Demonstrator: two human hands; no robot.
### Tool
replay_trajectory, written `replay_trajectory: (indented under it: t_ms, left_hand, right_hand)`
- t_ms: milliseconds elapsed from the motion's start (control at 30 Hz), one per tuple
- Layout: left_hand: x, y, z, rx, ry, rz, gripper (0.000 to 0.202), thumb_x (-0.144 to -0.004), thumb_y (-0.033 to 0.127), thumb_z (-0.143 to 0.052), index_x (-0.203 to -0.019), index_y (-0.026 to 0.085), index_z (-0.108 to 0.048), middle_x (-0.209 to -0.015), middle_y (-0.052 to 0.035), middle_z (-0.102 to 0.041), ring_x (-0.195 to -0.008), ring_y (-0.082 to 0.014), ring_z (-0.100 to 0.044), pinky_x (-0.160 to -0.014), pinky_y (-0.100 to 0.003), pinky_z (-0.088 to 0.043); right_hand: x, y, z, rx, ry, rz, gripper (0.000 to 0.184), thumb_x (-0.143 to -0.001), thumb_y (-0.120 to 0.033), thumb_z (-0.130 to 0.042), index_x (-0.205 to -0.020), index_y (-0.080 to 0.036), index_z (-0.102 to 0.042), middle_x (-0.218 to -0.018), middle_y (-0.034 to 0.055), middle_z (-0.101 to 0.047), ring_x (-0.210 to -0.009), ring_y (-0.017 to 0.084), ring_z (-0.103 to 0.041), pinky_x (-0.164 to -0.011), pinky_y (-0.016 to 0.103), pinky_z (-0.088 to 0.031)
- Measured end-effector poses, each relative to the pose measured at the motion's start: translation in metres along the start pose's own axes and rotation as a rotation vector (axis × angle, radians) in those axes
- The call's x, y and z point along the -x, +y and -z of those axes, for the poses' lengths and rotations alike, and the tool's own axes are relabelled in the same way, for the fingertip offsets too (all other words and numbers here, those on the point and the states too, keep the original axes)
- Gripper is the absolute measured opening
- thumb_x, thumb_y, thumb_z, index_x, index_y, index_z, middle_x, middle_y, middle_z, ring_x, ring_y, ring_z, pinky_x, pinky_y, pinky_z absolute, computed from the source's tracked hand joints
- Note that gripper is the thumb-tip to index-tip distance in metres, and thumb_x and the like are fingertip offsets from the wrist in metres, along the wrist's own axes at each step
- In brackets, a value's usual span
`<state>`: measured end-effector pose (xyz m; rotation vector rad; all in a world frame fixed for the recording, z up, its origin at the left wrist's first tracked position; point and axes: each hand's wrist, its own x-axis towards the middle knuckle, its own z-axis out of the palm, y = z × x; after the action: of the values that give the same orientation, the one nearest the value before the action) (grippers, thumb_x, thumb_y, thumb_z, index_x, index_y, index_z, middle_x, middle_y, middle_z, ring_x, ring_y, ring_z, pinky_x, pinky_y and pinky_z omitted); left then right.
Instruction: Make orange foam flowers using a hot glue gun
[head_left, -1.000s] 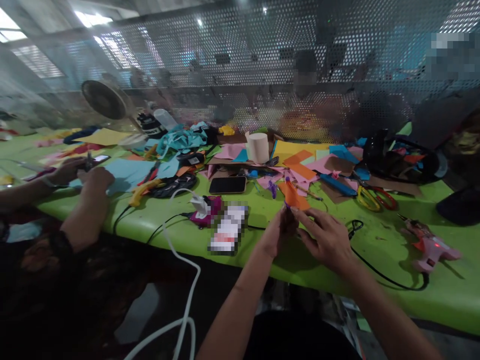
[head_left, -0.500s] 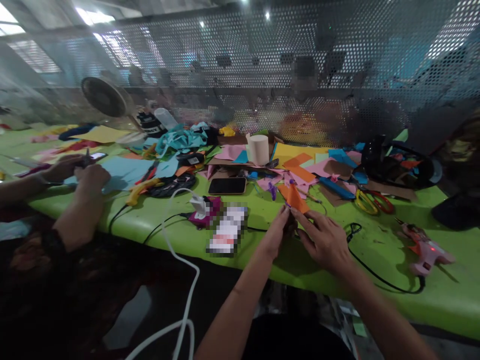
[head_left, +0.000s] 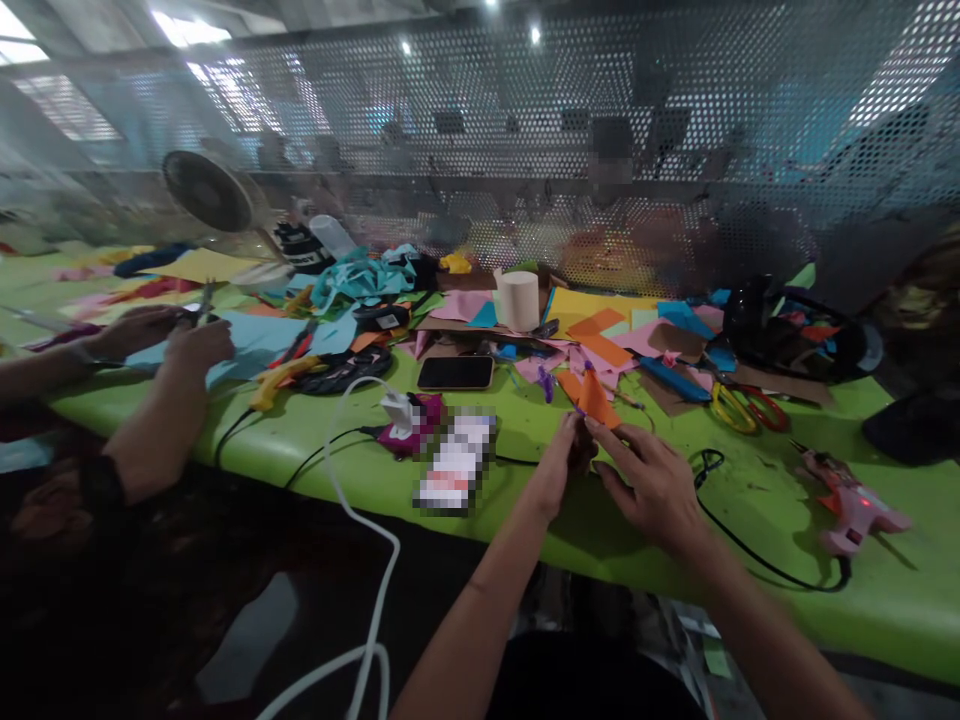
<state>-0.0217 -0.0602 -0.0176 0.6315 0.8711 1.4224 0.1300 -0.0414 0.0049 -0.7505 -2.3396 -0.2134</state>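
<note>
An orange paper piece (head_left: pixel 598 400) with purple bits at its tip and base stands up between my two hands, above the green table (head_left: pixel 300 430). My left hand (head_left: pixel 562 460) pinches it low down at a purple part. With fingertips at its lower right edge, my right hand (head_left: pixel 646 470) holds it from the other side, thumb tucked below. What lies between the palms is hidden. Just left of the orange paper is a small curled purple piece (head_left: pixel 546 383). A pink hot glue gun (head_left: pixel 851 505) with a red light lies to the right of my right hand.
Scissors (head_left: pixel 739 408) and coloured paper scraps (head_left: pixel 600 340) lie behind my hands, near a white paper roll (head_left: pixel 518 301). A dark phone (head_left: pixel 455 373), a lit phone (head_left: pixel 456 460) and a power strip (head_left: pixel 409 422) sit left. A co-worker's hands (head_left: pixel 196 340) hold scissors over blue paper.
My hands and the orange paper have barely moved; my right fingers have shifted slightly. At left, the co-worker's hand has risen a little, with the scissors pointing up.
</note>
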Motion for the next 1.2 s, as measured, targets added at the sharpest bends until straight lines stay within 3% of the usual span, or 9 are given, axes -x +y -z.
replay_trajectory:
  t_ms: [167, 400, 867, 1067, 1200]
  left_hand:
    - [-0.0001, 0.0014, -0.0006, -0.021, 0.001, -0.051, 0.049, -0.075, 0.065, -0.071, -0.091, 0.022, -0.051, -0.073, 0.0058, -0.048, -0.062, -0.0077, -0.045, -0.054, -0.019, -0.034]
    - [0.0036, 0.0037, -0.0013, -0.108, 0.012, -0.054, 0.047, -0.08, 0.065, -0.065, -0.095, 0.024, -0.047, -0.072, 0.0065, -0.043, -0.059, -0.0067, -0.04, -0.051, -0.017, -0.03]
    - [0.005, 0.006, -0.0049, -0.25, 0.066, -0.118, 0.043, -0.087, 0.063, -0.058, -0.098, 0.023, -0.046, -0.076, 0.0052, -0.042, -0.062, -0.0071, -0.038, -0.053, -0.017, -0.033]
    - [0.0031, 0.0049, -0.0047, -0.253, 0.078, -0.148, 0.045, -0.085, 0.064, -0.06, -0.099, 0.023, -0.047, -0.079, 0.0043, -0.045, -0.067, -0.0087, -0.042, -0.061, -0.019, -0.039]
    - [0.0043, 0.0051, -0.0049, -0.259, 0.086, -0.154, 0.047, -0.082, 0.065, -0.063, -0.098, 0.023, -0.048, -0.081, 0.0031, -0.048, -0.07, -0.0103, -0.045, -0.065, -0.021, -0.041]
  right_hand:
    - [0.0011, -0.0003, 0.0, 0.0, 0.018, 0.007, 0.062, -0.098, -0.027, -0.051, -0.155, -0.03, -0.029, -0.11, 0.008, -0.064, -0.086, 0.021, -0.064, -0.072, 0.035, -0.05]
    - [0.0007, -0.0021, -0.0007, 0.067, -0.028, -0.028, 0.063, -0.098, -0.028, -0.05, -0.156, -0.027, -0.029, -0.107, 0.0086, -0.064, -0.085, 0.022, -0.064, -0.071, 0.036, -0.05]
    - [-0.0004, -0.0045, -0.0009, 0.038, -0.043, -0.061, 0.064, -0.097, -0.029, -0.051, -0.156, -0.026, -0.028, -0.109, 0.0092, -0.065, -0.09, 0.024, -0.064, -0.073, 0.036, -0.051]
    - [-0.0019, -0.0051, -0.0002, 0.026, -0.046, -0.06, 0.064, -0.096, -0.028, -0.052, -0.156, -0.026, -0.028, -0.108, 0.0096, -0.065, -0.092, 0.024, -0.064, -0.075, 0.036, -0.052]
    - [-0.0009, -0.005, -0.0006, 0.006, -0.038, -0.069, 0.06, -0.096, -0.027, -0.053, -0.153, -0.027, -0.036, -0.109, 0.0096, -0.065, -0.091, 0.023, -0.065, -0.073, 0.035, -0.053]
